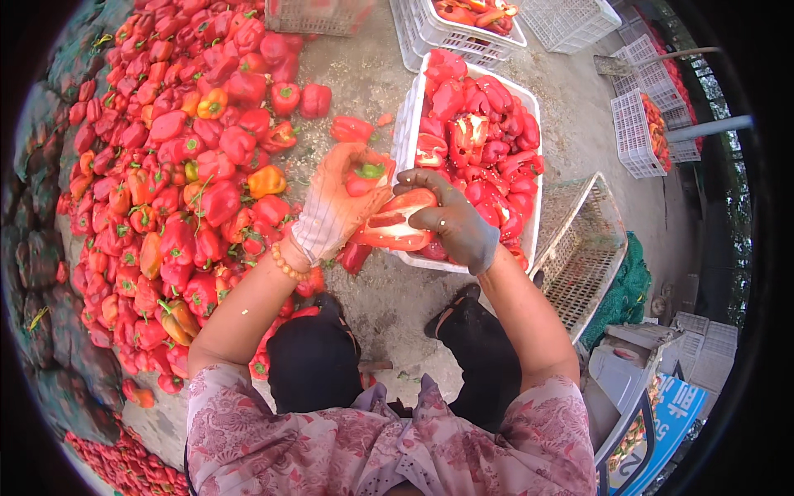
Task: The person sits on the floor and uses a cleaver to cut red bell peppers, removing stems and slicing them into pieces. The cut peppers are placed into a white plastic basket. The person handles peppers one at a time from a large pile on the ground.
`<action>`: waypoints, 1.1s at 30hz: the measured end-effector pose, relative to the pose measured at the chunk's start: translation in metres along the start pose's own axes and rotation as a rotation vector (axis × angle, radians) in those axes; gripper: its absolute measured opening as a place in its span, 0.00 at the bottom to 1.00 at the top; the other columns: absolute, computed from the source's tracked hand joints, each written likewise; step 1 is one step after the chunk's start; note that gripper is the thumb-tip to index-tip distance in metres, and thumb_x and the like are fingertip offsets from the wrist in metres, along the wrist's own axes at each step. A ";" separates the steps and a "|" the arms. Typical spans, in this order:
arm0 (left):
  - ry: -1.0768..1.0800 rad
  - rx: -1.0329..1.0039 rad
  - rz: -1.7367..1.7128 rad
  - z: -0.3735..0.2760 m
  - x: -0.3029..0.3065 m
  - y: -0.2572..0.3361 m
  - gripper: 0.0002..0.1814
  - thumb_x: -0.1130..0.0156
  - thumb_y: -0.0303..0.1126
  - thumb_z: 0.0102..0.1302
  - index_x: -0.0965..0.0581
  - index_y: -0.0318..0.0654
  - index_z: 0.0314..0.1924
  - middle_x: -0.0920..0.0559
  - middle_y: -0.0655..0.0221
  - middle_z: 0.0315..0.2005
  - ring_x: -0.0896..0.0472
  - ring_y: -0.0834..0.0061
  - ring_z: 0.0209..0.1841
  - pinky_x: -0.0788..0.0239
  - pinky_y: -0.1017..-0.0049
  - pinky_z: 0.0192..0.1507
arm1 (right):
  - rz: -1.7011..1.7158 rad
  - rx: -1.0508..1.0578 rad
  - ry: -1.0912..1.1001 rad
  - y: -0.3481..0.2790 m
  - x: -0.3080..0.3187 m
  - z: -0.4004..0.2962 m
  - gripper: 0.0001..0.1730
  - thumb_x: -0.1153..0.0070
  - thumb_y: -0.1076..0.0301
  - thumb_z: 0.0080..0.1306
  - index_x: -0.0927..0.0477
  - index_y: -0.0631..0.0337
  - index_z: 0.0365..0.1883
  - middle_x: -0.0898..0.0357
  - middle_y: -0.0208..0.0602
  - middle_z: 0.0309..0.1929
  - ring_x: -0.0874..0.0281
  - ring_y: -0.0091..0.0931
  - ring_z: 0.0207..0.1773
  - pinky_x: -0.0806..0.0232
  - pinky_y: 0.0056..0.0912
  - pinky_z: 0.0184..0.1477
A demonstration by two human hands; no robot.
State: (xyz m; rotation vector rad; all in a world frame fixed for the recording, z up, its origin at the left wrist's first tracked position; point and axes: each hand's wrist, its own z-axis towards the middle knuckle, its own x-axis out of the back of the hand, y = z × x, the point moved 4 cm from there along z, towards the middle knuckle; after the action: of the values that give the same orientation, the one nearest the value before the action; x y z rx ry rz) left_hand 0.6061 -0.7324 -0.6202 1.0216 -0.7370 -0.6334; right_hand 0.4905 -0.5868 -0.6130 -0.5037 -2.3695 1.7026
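Note:
My left hand [343, 198], in a pale striped glove stained orange, holds a red bell pepper piece with a green stem [370, 171] between thumb and fingers. My right hand [456, 217], in a dark grey coated glove, grips an opened red bell pepper [400, 224] whose white inside faces up. That pepper's left end lies against my left hand. Both hands are over the near left edge of a white plastic crate [403, 124] filled with opened red peppers [490, 149]. Whether a blade is in either hand, I cannot tell.
A large heap of whole red peppers [205, 155] covers the floor at left, beside dark mesh sacks [80, 335]. More white crates [459, 37] stand beyond. An empty, dirty crate [577, 260] lies tilted at right by a green net sack [626, 291]. My feet are below.

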 end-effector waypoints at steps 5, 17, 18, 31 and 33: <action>0.332 0.332 -0.792 -0.002 0.012 -0.010 0.15 0.32 0.32 0.66 0.26 0.38 0.49 0.20 0.69 0.39 0.20 0.74 0.44 0.25 0.70 0.50 | -0.072 0.069 0.294 -0.020 -0.001 -0.049 0.34 0.49 0.83 0.50 0.27 0.67 0.61 0.26 0.39 0.58 0.29 0.28 0.63 0.36 0.31 0.65; 0.065 0.333 -0.786 -0.007 0.001 -0.001 0.24 0.30 0.26 0.63 0.28 0.36 0.58 0.20 0.73 0.44 0.21 0.84 0.43 0.29 0.80 0.51 | -1.047 0.262 0.525 -0.029 0.063 -0.071 0.45 0.39 0.70 0.58 0.41 0.58 0.75 0.36 0.49 0.73 0.32 0.38 0.70 0.40 0.37 0.70; -0.055 0.324 -0.665 -0.009 -0.002 0.017 0.26 0.30 0.26 0.62 0.28 0.36 0.58 0.21 0.71 0.49 0.21 0.84 0.48 0.29 0.80 0.54 | -0.886 0.302 0.374 -0.036 0.040 -0.064 0.47 0.39 0.71 0.58 0.42 0.57 0.76 0.36 0.48 0.72 0.31 0.37 0.69 0.39 0.36 0.69; 0.006 0.527 -0.349 -0.084 -0.064 0.011 0.27 0.38 0.57 0.68 0.23 0.34 0.40 0.19 0.67 0.27 0.21 0.76 0.28 0.31 0.72 0.29 | -0.830 0.484 0.660 0.009 -0.018 -0.054 0.31 0.44 0.81 0.53 0.26 0.63 0.59 0.24 0.43 0.59 0.28 0.37 0.61 0.36 0.37 0.64; 0.053 0.672 -0.700 -0.081 -0.063 0.010 0.28 0.40 0.58 0.69 0.22 0.36 0.41 0.19 0.68 0.29 0.21 0.79 0.29 0.31 0.74 0.30 | -1.091 0.515 0.543 0.010 -0.049 -0.058 0.33 0.39 0.80 0.53 0.28 0.62 0.60 0.25 0.48 0.59 0.28 0.42 0.61 0.36 0.40 0.65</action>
State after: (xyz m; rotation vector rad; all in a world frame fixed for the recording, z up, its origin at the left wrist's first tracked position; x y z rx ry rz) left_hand 0.6332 -0.6385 -0.6534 1.9501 -0.5391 -0.9778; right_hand 0.5570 -0.5511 -0.6007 0.3407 -1.2853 1.2826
